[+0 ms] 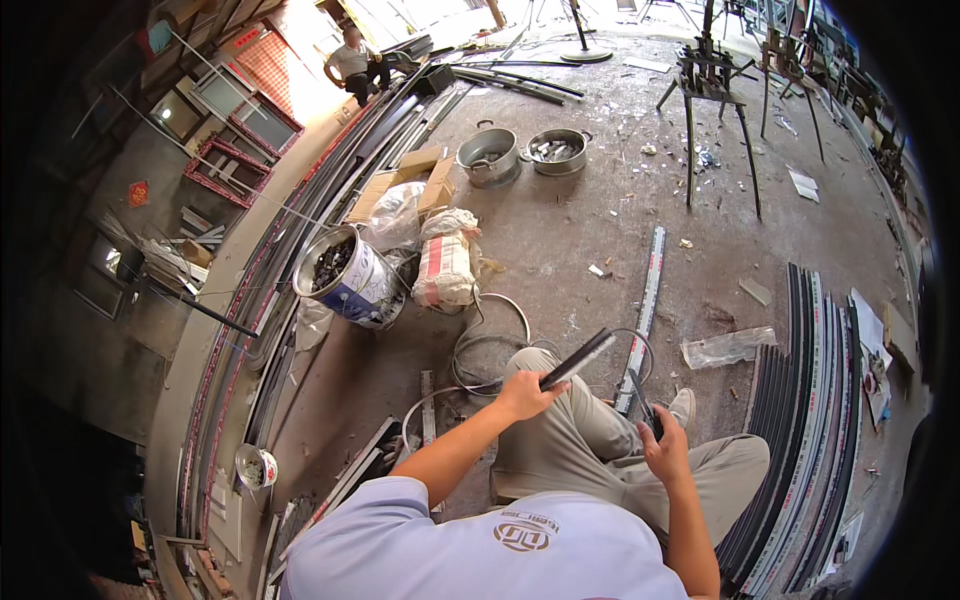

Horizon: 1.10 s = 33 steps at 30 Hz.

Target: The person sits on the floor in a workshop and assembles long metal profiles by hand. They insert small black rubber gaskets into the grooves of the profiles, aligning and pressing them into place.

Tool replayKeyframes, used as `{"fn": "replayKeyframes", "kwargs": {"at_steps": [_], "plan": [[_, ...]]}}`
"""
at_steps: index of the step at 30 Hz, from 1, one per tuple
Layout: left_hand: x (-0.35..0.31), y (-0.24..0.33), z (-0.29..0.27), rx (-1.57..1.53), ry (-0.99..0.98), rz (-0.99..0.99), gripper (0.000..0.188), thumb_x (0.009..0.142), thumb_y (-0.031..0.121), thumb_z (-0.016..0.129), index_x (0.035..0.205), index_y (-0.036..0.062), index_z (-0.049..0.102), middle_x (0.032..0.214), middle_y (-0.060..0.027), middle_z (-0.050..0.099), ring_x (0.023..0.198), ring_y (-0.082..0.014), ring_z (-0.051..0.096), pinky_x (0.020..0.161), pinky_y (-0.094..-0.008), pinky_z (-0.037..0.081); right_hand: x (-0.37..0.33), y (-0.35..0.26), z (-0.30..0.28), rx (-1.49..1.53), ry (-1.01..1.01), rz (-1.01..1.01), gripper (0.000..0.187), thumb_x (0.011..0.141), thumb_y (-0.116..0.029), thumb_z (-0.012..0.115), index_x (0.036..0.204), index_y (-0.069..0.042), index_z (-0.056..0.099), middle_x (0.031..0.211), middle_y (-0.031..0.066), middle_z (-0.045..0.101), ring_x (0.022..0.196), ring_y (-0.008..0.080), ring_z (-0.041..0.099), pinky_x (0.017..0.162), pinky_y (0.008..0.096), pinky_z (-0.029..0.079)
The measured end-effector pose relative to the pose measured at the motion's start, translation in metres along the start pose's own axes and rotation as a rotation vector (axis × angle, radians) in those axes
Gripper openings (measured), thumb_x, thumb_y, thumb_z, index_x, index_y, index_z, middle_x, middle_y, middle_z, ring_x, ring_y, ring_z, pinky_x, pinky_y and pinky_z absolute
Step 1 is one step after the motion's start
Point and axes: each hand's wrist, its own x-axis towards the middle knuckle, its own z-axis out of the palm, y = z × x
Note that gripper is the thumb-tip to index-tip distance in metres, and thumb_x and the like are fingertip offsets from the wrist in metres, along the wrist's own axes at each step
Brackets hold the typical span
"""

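My left hand (527, 394) is closed round one end of a short length of black and silver profile (580, 360), which slants up to the right above my knee. My right hand (664, 446) grips a dark hand tool (650, 415) with a thin tip pointing up; its exact kind is unclear. From the far end of the profile a thin dark strip (650, 350) bows out and curls back down toward the tool. Beyond my shoe, a long pale profile (645, 300) lies on the floor between the hands, running away from me.
Long dark and white profiles (790, 430) lie side by side at right, beside a clear plastic bag (728, 347). At left stand a bucket of dark pieces (345, 275) and a wrapped bundle (447, 265). Farther off are two metal pots (488, 160), stands (712, 90) and a seated person (355, 65).
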Motion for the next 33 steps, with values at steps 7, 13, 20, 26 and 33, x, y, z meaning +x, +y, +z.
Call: {"fn": "replayKeyframes", "kwargs": {"at_steps": [7,13,20,26,33], "plan": [[0.003,-0.009,0.004,-0.011,0.04,0.027,0.054,0.093,0.06,0.071,0.106,0.0093,0.08,0.076,-0.0221,0.071,0.078,-0.0412,0.072,0.069,-0.0489,0.054,0.033,-0.017,-0.005,0.033,-0.07,0.129,0.04,0.101,-0.028,0.07,0.13,-0.001,0.064,0.101,0.0235,0.075,0.092,0.039,0.073,0.084,0.0436,0.056],[0.005,0.003,-0.002,0.046,-0.02,-0.059,0.051,0.092,0.056,0.074,0.099,0.0058,0.078,0.083,-0.0226,0.073,0.084,-0.0398,0.073,0.076,-0.0456,0.055,0.046,-0.007,0.001,-0.059,-0.062,0.171,0.043,0.102,-0.033,0.068,0.133,-0.003,0.065,0.103,0.024,0.075,0.093,0.039,0.074,0.084,0.0444,0.056],[0.001,-0.003,0.003,-0.011,0.05,0.021,0.049,0.092,0.05,0.076,0.098,0.0017,0.076,0.072,-0.024,0.067,0.068,-0.0432,0.065,0.067,-0.0472,0.052,0.06,-0.027,0.004,-0.157,-0.141,0.205,0.051,0.102,-0.042,0.066,0.135,-0.003,0.064,0.111,0.0274,0.074,0.105,0.0458,0.07,0.091,0.0485,0.054],[0.004,-0.001,-0.001,-0.02,0.033,0.051,0.045,0.094,0.046,0.076,0.094,0.0018,0.075,0.067,-0.023,0.064,0.064,-0.0441,0.062,0.063,-0.0477,0.049,0.068,-0.05,-0.001,-0.121,-0.185,0.248,0.056,0.103,-0.046,0.064,0.136,-0.002,0.063,0.113,0.0283,0.073,0.109,0.0461,0.069,0.093,0.0484,0.053],[-0.002,0.004,-0.001,0.069,0.025,0.088,0.05,0.093,0.052,0.074,0.092,0.0021,0.073,0.072,-0.0245,0.067,0.074,-0.0469,0.067,0.067,-0.0511,0.051,0.073,-0.05,0.01,-0.129,-0.173,0.199,0.056,0.103,-0.046,0.063,0.136,-0.002,0.063,0.109,0.0274,0.074,0.105,0.0453,0.07,0.091,0.0479,0.053]]}}
